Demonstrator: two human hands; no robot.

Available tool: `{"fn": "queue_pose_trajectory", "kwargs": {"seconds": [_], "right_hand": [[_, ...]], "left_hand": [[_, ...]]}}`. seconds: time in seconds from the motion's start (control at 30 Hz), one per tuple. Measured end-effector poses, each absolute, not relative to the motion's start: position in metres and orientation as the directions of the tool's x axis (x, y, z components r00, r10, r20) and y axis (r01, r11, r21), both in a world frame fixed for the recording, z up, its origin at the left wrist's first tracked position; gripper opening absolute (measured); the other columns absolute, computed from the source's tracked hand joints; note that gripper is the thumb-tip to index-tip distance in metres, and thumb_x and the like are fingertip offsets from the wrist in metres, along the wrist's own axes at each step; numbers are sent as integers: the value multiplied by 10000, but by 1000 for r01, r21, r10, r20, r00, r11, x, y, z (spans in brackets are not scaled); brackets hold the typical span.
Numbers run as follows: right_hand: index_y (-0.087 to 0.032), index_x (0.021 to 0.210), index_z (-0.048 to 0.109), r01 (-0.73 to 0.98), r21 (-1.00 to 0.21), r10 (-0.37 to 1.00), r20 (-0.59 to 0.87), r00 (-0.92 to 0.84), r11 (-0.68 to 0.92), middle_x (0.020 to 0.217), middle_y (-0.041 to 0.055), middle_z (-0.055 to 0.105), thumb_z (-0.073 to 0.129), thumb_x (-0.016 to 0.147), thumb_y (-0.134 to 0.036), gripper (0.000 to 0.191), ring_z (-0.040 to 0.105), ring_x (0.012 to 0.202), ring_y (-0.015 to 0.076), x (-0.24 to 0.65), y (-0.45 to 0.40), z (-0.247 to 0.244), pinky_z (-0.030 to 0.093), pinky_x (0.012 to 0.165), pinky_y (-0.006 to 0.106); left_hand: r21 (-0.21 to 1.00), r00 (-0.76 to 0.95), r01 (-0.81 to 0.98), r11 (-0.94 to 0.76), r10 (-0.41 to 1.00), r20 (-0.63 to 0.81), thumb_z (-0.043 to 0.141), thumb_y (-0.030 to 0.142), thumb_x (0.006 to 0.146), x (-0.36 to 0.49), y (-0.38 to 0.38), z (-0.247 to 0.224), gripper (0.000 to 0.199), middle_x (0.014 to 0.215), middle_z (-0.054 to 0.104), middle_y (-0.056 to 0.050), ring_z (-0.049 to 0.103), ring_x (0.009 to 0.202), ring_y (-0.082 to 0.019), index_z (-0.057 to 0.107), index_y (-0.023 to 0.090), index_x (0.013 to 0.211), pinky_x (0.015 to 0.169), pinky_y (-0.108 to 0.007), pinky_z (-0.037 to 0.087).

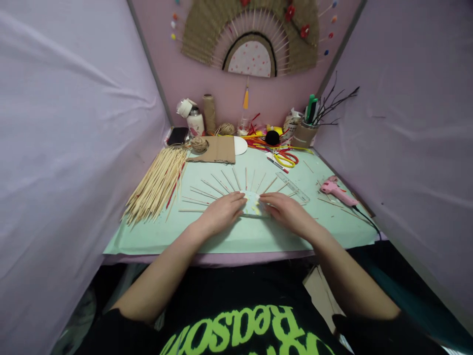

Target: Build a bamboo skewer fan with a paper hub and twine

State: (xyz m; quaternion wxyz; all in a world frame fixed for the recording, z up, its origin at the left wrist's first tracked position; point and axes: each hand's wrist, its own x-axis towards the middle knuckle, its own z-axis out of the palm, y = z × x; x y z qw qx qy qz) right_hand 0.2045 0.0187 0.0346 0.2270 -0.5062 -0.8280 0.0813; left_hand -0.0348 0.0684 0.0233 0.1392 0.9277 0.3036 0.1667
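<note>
A pale half-round card piece [253,203] with light blue and yellow patches lies on the table, its straight edge towards me. Thin wooden sticks [218,183] fan out from its curved edge. My left hand [223,211] is closed over the left side of the card, fingertips on its top. Over the right side, my right hand [285,209] is closed in the same way, its thumb near the straight edge. Both palms partly cover the card and the nearest sticks. A clear ruler [293,188] lies beside the sticks on the right.
Left is a heap of sticks [157,185]. Brown cardboard [218,149], a twine ball [199,144] and yellow-and-red scissors [286,159] lie behind. A pink glue gun [338,190] with a black cord rests right. Fabric walls [399,123] flank the table; a large fan [251,42] hangs ahead.
</note>
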Motion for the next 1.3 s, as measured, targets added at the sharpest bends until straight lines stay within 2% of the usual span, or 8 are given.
{"fn": "queue_pose_trajectory", "kwargs": {"seconds": [0.13, 0.27, 0.53, 0.73, 1.03, 1.13, 1.17, 1.3], "right_hand": [[-167, 1152, 703, 777, -329, 838, 321, -442, 536, 1241, 124, 686, 500, 936, -162, 297, 632, 1164, 257, 186, 30, 13, 507, 1021, 428], [-184, 1079, 734, 763, -320, 822, 324, -469, 562, 1180, 111, 715, 507, 946, -178, 263, 641, 1142, 249, 182, 33, 4, 511, 1004, 414], [-172, 1007, 754, 790, -317, 851, 216, -478, 525, 1180, 111, 720, 541, 929, -169, 227, 637, 1150, 256, 180, 36, 9, 482, 1011, 385], [-186, 937, 765, 793, -306, 850, 192, -490, 526, 1126, 102, 741, 556, 910, -138, 216, 654, 1125, 235, 179, 41, 14, 472, 1000, 345], [-187, 1008, 752, 788, -314, 848, 241, -473, 529, 1150, 100, 733, 523, 925, -151, 246, 663, 1107, 237, 178, 33, 18, 510, 971, 381], [-188, 1072, 729, 781, -340, 850, 260, -457, 524, 1198, 108, 708, 579, 914, -236, 223, 641, 1135, 244, 181, 34, 20, 501, 991, 404], [-184, 1132, 706, 781, -345, 852, 270, -449, 521, 1256, 123, 676, 627, 887, -279, 274, 613, 1179, 259, 181, 36, 20, 482, 1018, 425], [-160, 1402, 509, 807, -350, 879, 232, -417, 476, 1449, 197, 499, 789, 722, -397, 772, 461, 1329, 349, 182, 43, 21, 391, 1081, 522]], "left_hand": [[357, 765, 525, -772, 612, 200, 480, 202, 932, -31, 62, 15, 363, 1370, 598, -150, 517, 1317, -257, 613, 148, 1265, 1106, -408, 410], [313, 765, 565, -764, 627, 149, 480, 229, 939, -30, 59, 16, 366, 1385, 587, -135, 507, 1327, -254, 604, 152, 1275, 1097, -392, 419], [277, 762, 597, -753, 640, 99, 478, 251, 946, -27, 57, 21, 356, 1393, 576, -137, 487, 1342, -249, 598, 136, 1261, 1108, -378, 400], [284, 769, 595, -752, 636, 74, 486, 247, 936, -29, 60, 22, 304, 1335, 612, -120, 563, 1250, -244, 625, 172, 1196, 1045, -371, 454], [331, 757, 554, -764, 628, 180, 523, 239, 915, -32, 56, 17, 347, 1358, 596, -159, 519, 1313, -275, 614, 151, 1238, 1101, -427, 415], [387, 755, 517, -764, 619, 214, 532, 231, 907, -32, 54, 18, 344, 1364, 589, -168, 499, 1333, -287, 617, 152, 1231, 1117, -460, 398], [415, 747, 496, -763, 619, 245, 542, 230, 901, -33, 52, 18, 339, 1374, 582, -165, 481, 1349, -288, 620, 161, 1224, 1130, -469, 381], [597, 608, 420, -684, 700, 375, 568, 227, 888, -32, 26, 18, 311, 1377, 583, -153, 470, 1356, -285, 639, 186, 1188, 1164, -489, 331]]}}
